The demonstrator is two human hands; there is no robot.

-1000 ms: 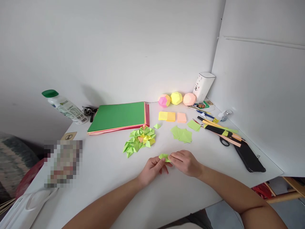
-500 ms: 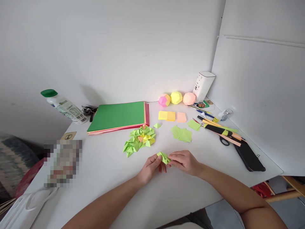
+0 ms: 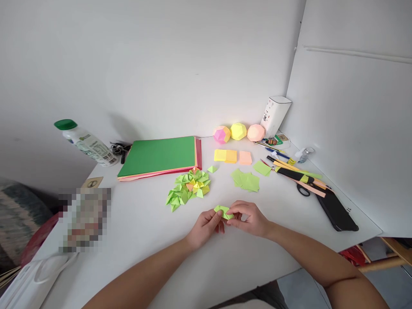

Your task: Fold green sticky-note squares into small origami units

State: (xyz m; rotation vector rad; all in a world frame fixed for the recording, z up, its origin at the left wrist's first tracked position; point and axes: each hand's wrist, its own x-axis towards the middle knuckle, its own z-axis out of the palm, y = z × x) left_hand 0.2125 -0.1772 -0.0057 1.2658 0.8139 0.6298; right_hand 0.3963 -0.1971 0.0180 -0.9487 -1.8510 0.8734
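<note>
A small folded piece of light green paper [image 3: 224, 211] is held between both hands above the white table. My left hand [image 3: 206, 225] grips its left side, thumb on top and fingers below. My right hand [image 3: 247, 218] pinches its right end with thumb and forefinger. Beyond my left hand lies a heap of folded paper pieces [image 3: 185, 191], mostly green with some yellow and orange. One folded green piece [image 3: 212, 169] sits apart from the heap. Flat green paper squares [image 3: 246, 181] lie beyond my right hand, with another green square [image 3: 262, 168] beside them.
Yellow notes [image 3: 225, 156] and pink notes [image 3: 245, 158] lie behind. Three faceted paper balls [image 3: 238, 131] line the wall. Coloured sheets [image 3: 161, 154] and a bottle [image 3: 92, 143] stand left. A cutter [image 3: 291, 175], scissors [image 3: 303, 190] and a black phone [image 3: 336, 210] lie right.
The green paper has flattened and turned between my fingers; its layers looked more spread before. My left thumb now lies across it, and my right fingers have shifted slightly.
</note>
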